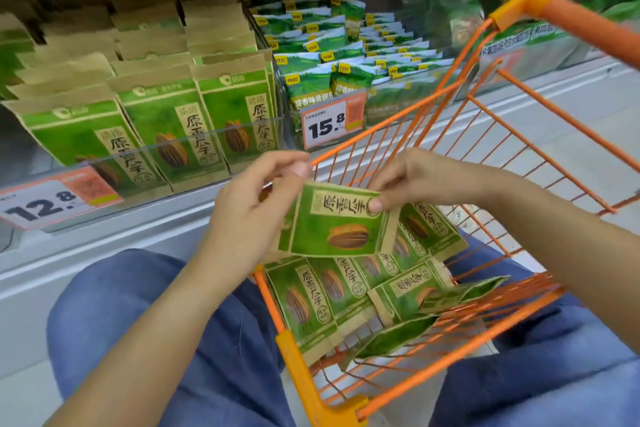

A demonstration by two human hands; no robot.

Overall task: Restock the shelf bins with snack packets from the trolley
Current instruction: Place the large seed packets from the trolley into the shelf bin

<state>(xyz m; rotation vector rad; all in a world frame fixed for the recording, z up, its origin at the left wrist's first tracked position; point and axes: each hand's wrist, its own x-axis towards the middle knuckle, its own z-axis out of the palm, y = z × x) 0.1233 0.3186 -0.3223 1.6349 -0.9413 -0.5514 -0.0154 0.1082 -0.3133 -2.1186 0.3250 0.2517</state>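
Observation:
A green and tan snack packet (pixel 337 224) with a sunflower seed picture hangs above the orange wire trolley (pixel 349 407). My left hand (pixel 249 215) holds its left end, with the fingers behind the packet. My right hand (pixel 408 180) pinches its top right corner. Several more of the same packets (pixel 311 302) lie in the trolley beneath. Up on the left, the clear-fronted shelf bin (pixel 194 146) holds rows of matching packets (pixel 162 125) standing upright.
A second bin (pixel 332 80) to the right holds green pea packets, with a 15.8 price tag (pixel 332 120) in front. A 12.8 tag (pixel 52 199) hangs at the left shelf edge. My knees in blue jeans (pixel 145 315) flank the trolley. More green bags (pixel 519 31) sit at far right.

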